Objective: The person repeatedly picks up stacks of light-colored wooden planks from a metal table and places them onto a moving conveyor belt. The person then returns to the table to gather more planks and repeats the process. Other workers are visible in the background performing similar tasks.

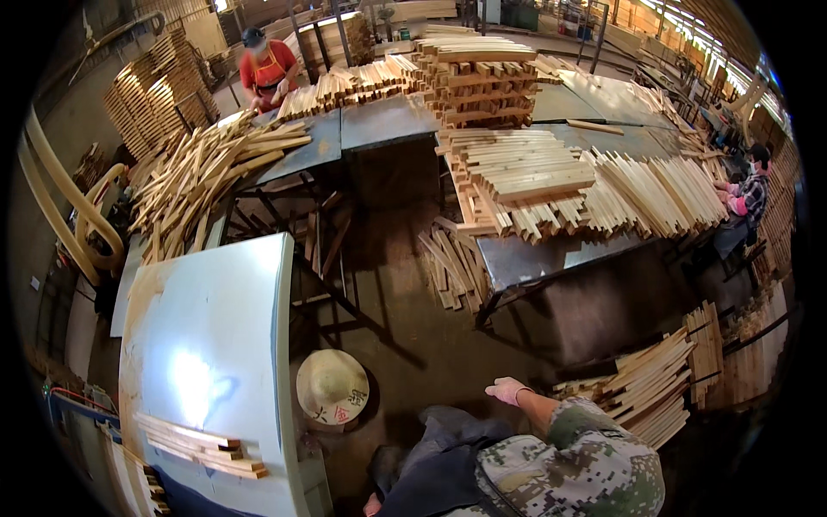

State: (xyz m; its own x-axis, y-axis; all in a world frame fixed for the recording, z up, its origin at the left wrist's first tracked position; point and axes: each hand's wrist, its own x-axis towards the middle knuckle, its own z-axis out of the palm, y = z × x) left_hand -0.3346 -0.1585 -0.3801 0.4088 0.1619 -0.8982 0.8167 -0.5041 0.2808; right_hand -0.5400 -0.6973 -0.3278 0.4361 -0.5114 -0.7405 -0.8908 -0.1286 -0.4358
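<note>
The right hand point(506, 390), gloved pink and empty with fingers loose, reaches toward the slanted stack of wooden slats point(650, 379) at three o'clock. The left hand point(372, 506) barely shows; grip unclear. One careless tug could slide those slats onto the floor point(413, 336).

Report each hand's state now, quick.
Left hand: only a sliver shows at the lower edge, state cannot be told.
Right hand: gloved, holding nothing, reaching toward the stack of wooden slats.
</note>
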